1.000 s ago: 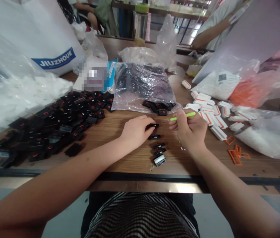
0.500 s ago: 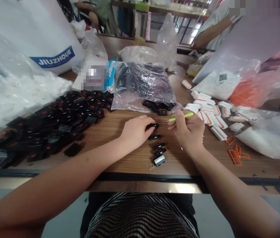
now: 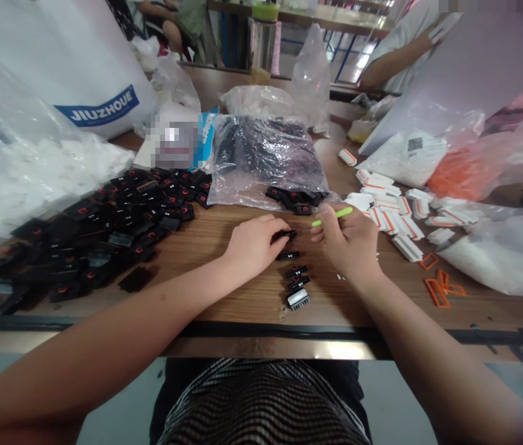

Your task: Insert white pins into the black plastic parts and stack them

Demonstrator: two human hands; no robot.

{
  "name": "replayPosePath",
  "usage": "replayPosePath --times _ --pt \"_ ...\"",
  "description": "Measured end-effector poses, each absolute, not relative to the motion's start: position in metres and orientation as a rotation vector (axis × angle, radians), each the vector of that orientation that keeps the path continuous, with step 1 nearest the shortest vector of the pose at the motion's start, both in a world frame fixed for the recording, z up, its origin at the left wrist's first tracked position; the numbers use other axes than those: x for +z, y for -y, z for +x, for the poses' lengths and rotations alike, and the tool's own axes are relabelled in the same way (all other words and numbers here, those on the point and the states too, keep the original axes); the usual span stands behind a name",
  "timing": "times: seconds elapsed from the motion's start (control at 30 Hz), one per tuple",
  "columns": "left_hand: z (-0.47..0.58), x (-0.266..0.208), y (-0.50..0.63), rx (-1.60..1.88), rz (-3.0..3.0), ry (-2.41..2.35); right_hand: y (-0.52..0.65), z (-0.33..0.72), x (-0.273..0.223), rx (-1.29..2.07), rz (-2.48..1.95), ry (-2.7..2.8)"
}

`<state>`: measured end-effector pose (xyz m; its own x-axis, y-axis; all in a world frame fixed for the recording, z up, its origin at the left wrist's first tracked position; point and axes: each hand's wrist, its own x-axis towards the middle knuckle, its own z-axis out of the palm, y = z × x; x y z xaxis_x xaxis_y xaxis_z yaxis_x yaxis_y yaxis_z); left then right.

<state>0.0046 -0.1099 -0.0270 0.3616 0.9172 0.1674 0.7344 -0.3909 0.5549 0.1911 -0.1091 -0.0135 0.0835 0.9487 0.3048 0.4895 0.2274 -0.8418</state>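
If the black connector pinched in the grip of the left hand rotates, the green-handled tool grasped by the right hand could slip and jab the former.

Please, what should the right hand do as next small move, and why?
Perhaps the right hand should guide its green tool tip-first to the exposed end of the black part. The left hand holds this part, and the tool's tip points toward it; whether they touch is too small to tell.
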Motion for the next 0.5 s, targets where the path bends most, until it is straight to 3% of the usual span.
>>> replayPosePath --times 0.37,0.5 --pt "-0.002 -0.01 0.111 0.592 2.326 -1.426 0.108 0.209 0.0 0.486 -1.163 1.168" --pt "0.012 -0.001 0.131 0.572 2.508 -1.135 0.099 0.215 0.0 0.48 -1.143 1.096"
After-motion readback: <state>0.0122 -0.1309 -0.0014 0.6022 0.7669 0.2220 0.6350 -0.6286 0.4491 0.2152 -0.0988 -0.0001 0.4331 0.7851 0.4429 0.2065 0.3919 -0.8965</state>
